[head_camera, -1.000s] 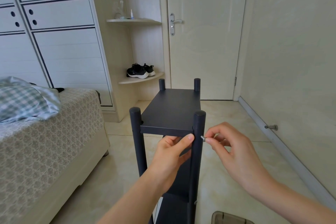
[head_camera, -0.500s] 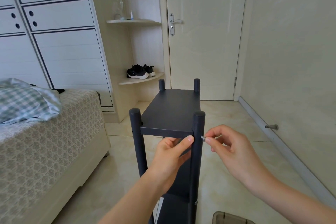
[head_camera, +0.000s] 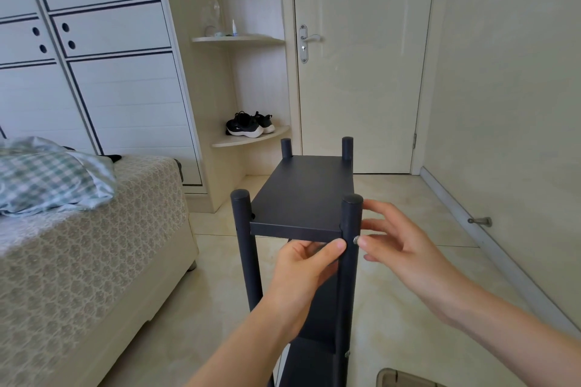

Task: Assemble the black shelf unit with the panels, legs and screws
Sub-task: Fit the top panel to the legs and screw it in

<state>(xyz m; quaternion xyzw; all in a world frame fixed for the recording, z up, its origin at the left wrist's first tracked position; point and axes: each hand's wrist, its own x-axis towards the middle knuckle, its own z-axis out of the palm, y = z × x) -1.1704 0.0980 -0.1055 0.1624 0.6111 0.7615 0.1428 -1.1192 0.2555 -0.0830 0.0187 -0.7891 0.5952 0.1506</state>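
Note:
The black shelf unit stands upright on the floor, its top panel (head_camera: 301, 195) set between four round legs. My left hand (head_camera: 301, 273) grips the front right leg (head_camera: 349, 276) just under the panel, thumb across the leg's front. A silver screw (head_camera: 356, 240) sticks out of that leg's right side at panel height. My right hand (head_camera: 408, 258) is beside it with fingers spread straight, one fingertip touching the screw head. The front left leg (head_camera: 243, 245) stands free. A lower panel (head_camera: 314, 361) shows below, with another screw (head_camera: 347, 354) in the leg.
A bed (head_camera: 78, 261) with a checked pillow runs along the left. A wall with a metal door stop (head_camera: 479, 221) is on the right, a shut door (head_camera: 361, 72) behind. A clear container (head_camera: 405, 380) lies on the floor at the bottom right.
My right hand pinched the screw at the leg before; now its fingers have spread out straight and only a fingertip touches the screw. The left hand and shelf have stayed put.

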